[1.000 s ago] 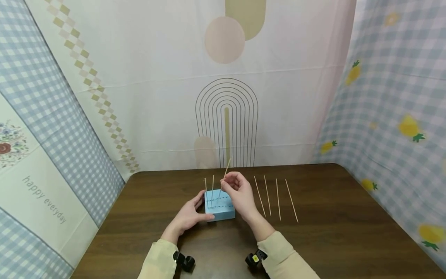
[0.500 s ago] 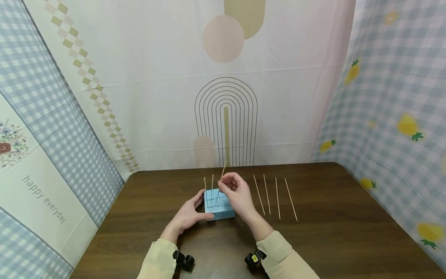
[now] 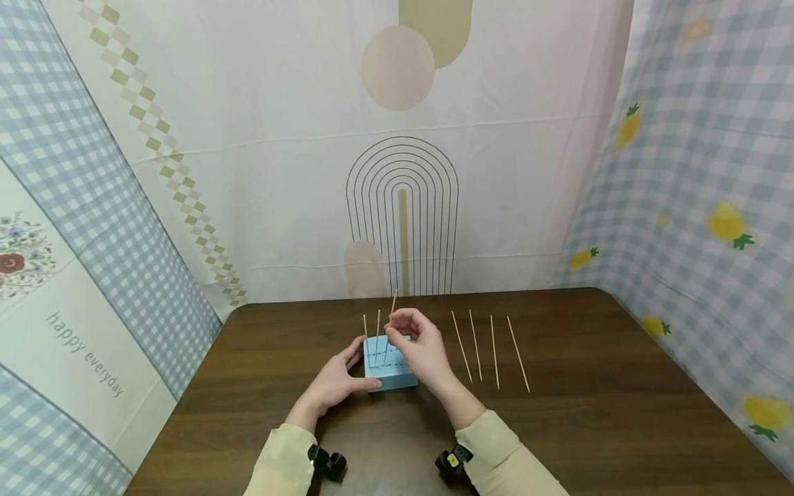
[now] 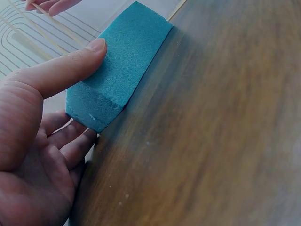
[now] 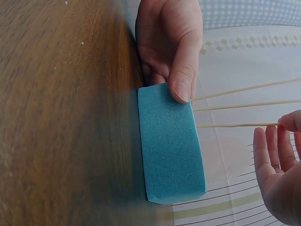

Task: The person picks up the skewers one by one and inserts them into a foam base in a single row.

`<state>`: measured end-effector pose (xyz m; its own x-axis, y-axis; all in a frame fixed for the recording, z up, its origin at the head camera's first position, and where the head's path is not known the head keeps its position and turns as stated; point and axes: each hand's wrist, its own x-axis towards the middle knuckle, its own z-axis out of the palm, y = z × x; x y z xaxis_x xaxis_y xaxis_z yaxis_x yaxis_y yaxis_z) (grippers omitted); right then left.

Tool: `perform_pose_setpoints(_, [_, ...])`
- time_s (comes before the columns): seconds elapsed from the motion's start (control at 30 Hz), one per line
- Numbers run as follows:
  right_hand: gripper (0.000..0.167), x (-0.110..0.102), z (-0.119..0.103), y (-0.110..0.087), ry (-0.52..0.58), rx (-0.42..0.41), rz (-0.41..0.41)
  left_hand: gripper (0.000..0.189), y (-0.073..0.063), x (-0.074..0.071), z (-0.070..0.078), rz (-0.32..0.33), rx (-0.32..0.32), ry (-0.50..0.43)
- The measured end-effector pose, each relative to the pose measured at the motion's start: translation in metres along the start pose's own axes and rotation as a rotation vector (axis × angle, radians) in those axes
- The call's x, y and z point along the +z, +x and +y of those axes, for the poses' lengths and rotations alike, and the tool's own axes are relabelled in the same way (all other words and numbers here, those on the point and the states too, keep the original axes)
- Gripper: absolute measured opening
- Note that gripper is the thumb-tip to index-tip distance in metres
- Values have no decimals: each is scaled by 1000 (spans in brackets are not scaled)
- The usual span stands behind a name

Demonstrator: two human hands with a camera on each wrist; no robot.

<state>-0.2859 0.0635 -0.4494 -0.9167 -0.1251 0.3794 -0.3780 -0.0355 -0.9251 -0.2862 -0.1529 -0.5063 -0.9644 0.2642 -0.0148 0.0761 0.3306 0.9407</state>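
A light-blue foam block (image 3: 398, 380) lies on the table, with rows of dark marks or holes across its top. My left hand (image 3: 335, 383) grips its left end, thumb on the front face and fingers round the far side. Two thin wooden sticks (image 3: 378, 321) stand upright near that left end. With thumb and fingertips, my right hand (image 3: 428, 350) pinches a third wooden stick (image 3: 394, 302) above the block, leaning slightly right. In the right wrist view, this stick (image 5: 230, 125) reaches the block's top edge; whether its tip is inside the foam I cannot tell.
Several loose wooden sticks (image 3: 494, 353) lie roughly parallel on the brown wooden table (image 3: 595, 386), right of the block. A patterned white cloth (image 3: 298, 207) hangs behind the table's back edge, and checked cloths stand at both sides.
My right hand has shifted slightly left with its stick, which now stands more upright. The left hand and the block hold their place.
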Motion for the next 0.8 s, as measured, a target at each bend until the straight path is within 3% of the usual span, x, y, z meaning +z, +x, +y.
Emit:
perform_pose_setpoints(0.43, [17,4,1,0,-59,7,10,108,0,0,-1,-1,5,12])
perform_pose_setpoints(0.8, [17,9,-24,-8,-89,-16,32,108,0,0,-1,-1,3,11])
